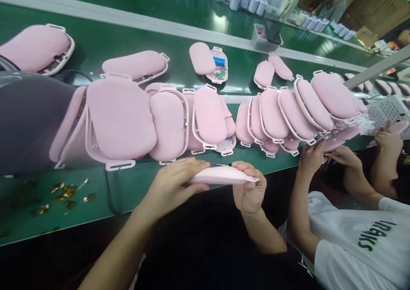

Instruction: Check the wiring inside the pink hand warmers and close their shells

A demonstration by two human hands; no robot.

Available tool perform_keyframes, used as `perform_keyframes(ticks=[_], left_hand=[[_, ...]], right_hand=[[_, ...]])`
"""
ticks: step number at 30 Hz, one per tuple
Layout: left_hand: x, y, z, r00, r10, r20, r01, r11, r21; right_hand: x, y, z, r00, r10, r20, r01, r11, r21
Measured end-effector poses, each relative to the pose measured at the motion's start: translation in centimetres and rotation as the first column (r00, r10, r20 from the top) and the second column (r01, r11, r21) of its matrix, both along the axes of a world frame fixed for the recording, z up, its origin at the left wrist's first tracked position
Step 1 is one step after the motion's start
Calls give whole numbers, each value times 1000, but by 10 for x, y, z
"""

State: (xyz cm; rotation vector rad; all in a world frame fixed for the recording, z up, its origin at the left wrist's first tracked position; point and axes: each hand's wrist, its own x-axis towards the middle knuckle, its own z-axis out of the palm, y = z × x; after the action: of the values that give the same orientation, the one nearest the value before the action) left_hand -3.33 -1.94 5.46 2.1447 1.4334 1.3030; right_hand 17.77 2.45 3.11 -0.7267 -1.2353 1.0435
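A pink plastic shell with a strap loop at its right end is held edge-on just off the front of the bench. My left hand grips its left end, thumb underneath and fingers over the top. At the right end, my right hand is closed around it by the loop. The shell's far side is hidden from me. Right behind it on the bench lie more pink shells, among them a large one and a smaller one with white rims.
A green bench carries the shells, with gold-coloured scraps at its left front. Beyond stand an opened shell showing a circuit board and a clear bin. Close on my right, a co-worker's hands hold another pink shell.
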Motion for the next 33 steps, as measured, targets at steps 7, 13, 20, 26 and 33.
perform_keyframes(ticks=[7,13,20,26,33], left_hand=[[0,-27,-1,936,194,294,-88,937,-337],[-14,-18,10,805,259,534,327,557,-763],[-36,-32,25,986,-166,18,164,942,-294],[-8,-46,6,973,85,-214,-77,996,46],[6,-44,-4,983,128,-134,-99,973,207]], right_hand=[[32,3,13,927,245,284,-291,947,134],[49,19,25,702,-44,711,-450,747,490],[27,10,16,731,39,682,-412,821,395],[10,6,9,717,35,696,-372,864,340],[0,1,11,774,-78,628,-270,857,439]])
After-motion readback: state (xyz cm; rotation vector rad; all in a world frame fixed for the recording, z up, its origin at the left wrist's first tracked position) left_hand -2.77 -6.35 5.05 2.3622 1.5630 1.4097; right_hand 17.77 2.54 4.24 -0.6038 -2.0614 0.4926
